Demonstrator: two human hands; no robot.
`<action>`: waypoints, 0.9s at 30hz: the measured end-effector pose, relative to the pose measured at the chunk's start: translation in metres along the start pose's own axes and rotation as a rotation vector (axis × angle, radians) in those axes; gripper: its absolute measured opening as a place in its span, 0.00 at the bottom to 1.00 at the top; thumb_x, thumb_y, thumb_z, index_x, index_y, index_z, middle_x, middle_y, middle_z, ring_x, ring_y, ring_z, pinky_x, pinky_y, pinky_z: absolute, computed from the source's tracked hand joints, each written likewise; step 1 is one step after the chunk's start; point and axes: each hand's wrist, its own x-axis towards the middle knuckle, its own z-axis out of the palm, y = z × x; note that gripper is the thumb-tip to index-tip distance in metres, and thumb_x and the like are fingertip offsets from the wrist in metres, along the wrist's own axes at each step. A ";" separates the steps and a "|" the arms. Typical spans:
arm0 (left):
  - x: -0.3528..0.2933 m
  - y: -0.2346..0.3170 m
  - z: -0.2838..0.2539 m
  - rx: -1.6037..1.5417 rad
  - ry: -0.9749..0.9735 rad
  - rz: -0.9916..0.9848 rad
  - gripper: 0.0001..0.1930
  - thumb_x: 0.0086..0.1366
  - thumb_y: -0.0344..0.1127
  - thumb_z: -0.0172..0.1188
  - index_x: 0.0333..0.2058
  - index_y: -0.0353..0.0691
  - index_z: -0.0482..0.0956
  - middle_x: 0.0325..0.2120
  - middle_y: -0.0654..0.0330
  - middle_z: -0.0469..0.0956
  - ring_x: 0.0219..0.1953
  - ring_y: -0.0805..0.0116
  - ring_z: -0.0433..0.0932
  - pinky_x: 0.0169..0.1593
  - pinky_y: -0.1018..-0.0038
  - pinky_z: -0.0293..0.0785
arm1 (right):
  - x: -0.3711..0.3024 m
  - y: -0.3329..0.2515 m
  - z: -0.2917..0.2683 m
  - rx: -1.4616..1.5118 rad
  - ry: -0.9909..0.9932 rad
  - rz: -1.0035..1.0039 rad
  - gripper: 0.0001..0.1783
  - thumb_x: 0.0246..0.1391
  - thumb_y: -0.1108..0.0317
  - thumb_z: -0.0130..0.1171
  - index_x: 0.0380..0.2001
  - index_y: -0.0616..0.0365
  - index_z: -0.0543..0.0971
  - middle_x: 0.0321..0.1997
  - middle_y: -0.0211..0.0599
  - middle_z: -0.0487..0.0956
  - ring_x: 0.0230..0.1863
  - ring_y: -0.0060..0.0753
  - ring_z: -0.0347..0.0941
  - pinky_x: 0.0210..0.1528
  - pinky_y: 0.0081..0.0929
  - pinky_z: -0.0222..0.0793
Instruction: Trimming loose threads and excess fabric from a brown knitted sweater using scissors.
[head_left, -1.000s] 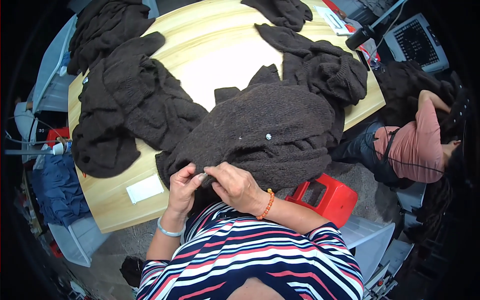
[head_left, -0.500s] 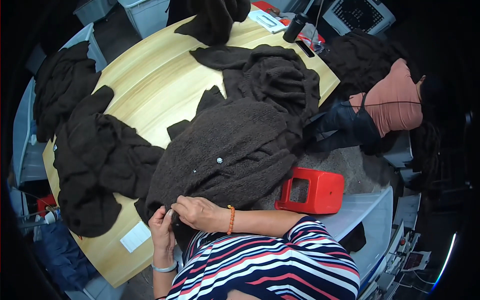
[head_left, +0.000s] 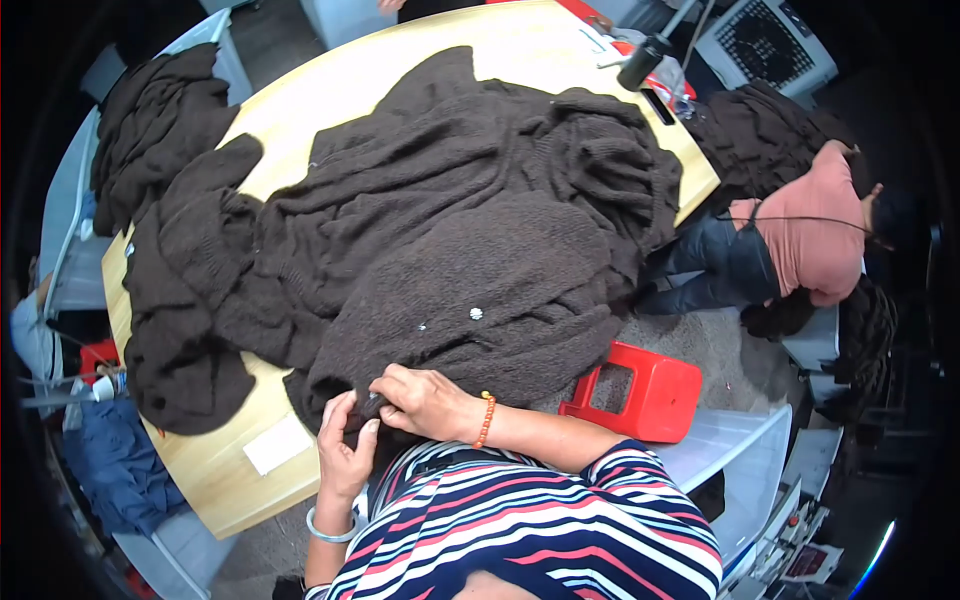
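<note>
A dark brown knit garment (head_left: 460, 262) lies bunched over the near side of the table, directly in front of me. Two small shiny, button-like pieces show on it. My right hand (head_left: 430, 403) is closed, thumb and fingers pinching the garment's near-left edge; a tiny pale spot shows by the fingertips. Close beside it, my left hand (head_left: 346, 447) is at the same edge, its thumb spread from its straight fingers, with dark knit between them. Whatever lies right under the fingertips is too small to make out.
More dark knit garments (head_left: 190, 300) cover much of the wooden table (head_left: 245, 505). A white paper (head_left: 277, 444) lies near its left corner, a black bottle (head_left: 643, 63) at the far right. A red stool (head_left: 655, 395) stands at my right. A person in pink (head_left: 805, 235) bends over beyond it.
The dark knit cloth that hung raised over the table's far side now lies spread across the middle. My left thumb has moved away from its fingers. The whole view has shifted slightly.
</note>
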 end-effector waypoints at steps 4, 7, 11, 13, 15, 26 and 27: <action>0.000 0.013 0.005 0.240 0.135 0.217 0.23 0.51 0.19 0.63 0.49 0.33 0.74 0.43 0.51 0.74 0.38 0.63 0.76 0.40 0.74 0.73 | 0.001 0.001 -0.001 -0.004 -0.010 0.013 0.16 0.46 0.70 0.61 0.40 0.64 0.75 0.34 0.44 0.74 0.33 0.48 0.76 0.34 0.38 0.75; 0.005 0.005 0.011 0.139 0.146 0.207 0.18 0.53 0.17 0.60 0.45 0.34 0.78 0.41 0.51 0.75 0.31 0.67 0.77 0.32 0.78 0.74 | 0.004 0.002 -0.001 0.032 -0.042 0.021 0.15 0.47 0.69 0.60 0.39 0.63 0.74 0.33 0.47 0.73 0.32 0.51 0.76 0.32 0.41 0.75; 0.012 0.001 0.011 0.119 0.135 0.156 0.13 0.53 0.18 0.59 0.39 0.33 0.79 0.35 0.51 0.78 0.33 0.62 0.79 0.35 0.74 0.75 | 0.007 0.006 -0.005 0.034 -0.039 0.038 0.14 0.45 0.72 0.63 0.37 0.64 0.77 0.31 0.45 0.76 0.28 0.44 0.77 0.30 0.34 0.75; 0.018 0.002 0.009 0.089 0.115 0.104 0.08 0.55 0.19 0.57 0.35 0.32 0.78 0.33 0.52 0.78 0.32 0.61 0.78 0.36 0.72 0.74 | 0.008 0.003 -0.008 0.069 -0.054 0.074 0.13 0.45 0.72 0.63 0.36 0.64 0.78 0.29 0.45 0.76 0.26 0.42 0.77 0.28 0.33 0.74; 0.020 -0.006 0.007 0.024 0.100 0.055 0.05 0.57 0.19 0.55 0.33 0.31 0.77 0.31 0.55 0.77 0.31 0.67 0.77 0.35 0.76 0.73 | 0.013 -0.002 -0.013 0.096 -0.144 0.163 0.12 0.46 0.69 0.62 0.34 0.66 0.78 0.31 0.50 0.77 0.33 0.52 0.77 0.35 0.40 0.75; 0.016 -0.023 0.023 -0.530 0.057 -0.258 0.04 0.65 0.21 0.52 0.38 0.33 0.74 0.29 0.68 0.72 0.27 0.86 0.69 0.31 0.88 0.65 | 0.011 0.011 -0.017 0.173 -0.246 0.233 0.14 0.48 0.75 0.62 0.39 0.71 0.78 0.26 0.41 0.77 0.24 0.27 0.74 0.27 0.24 0.70; 0.016 -0.022 0.023 -0.523 0.072 -0.251 0.04 0.65 0.21 0.52 0.38 0.33 0.73 0.29 0.68 0.72 0.29 0.86 0.70 0.33 0.88 0.66 | 0.009 0.009 -0.015 0.313 -0.238 0.370 0.14 0.50 0.74 0.63 0.39 0.71 0.78 0.25 0.36 0.76 0.23 0.20 0.71 0.25 0.20 0.68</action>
